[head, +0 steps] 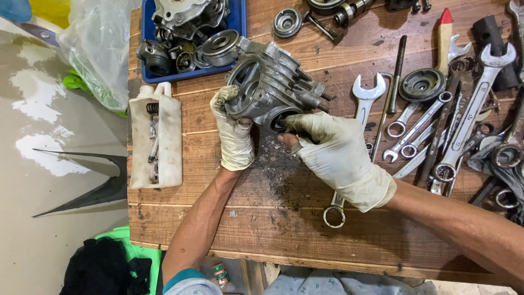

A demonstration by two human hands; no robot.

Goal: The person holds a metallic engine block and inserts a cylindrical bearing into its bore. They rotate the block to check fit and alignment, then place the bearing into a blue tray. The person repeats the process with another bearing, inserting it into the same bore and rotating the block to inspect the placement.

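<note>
Engine cylinder head (270, 90) at upper centre of frame, gripped by gloved left hand (233, 131), gloved right hand (333, 150) closed against its lower rim, wooden bench (284, 218) beneath, spanners (436, 136) at right, blue tray (238, 19) above.

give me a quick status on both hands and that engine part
Left hand and right hand, gloved, both gripping the grey finned metal engine cylinder. Held above the wooden bench. Steel spanners lie right, apart.

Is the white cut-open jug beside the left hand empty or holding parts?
Holding parts: the cut-open jug lies on its side, with a coil spring and small metal pieces inside.
</note>
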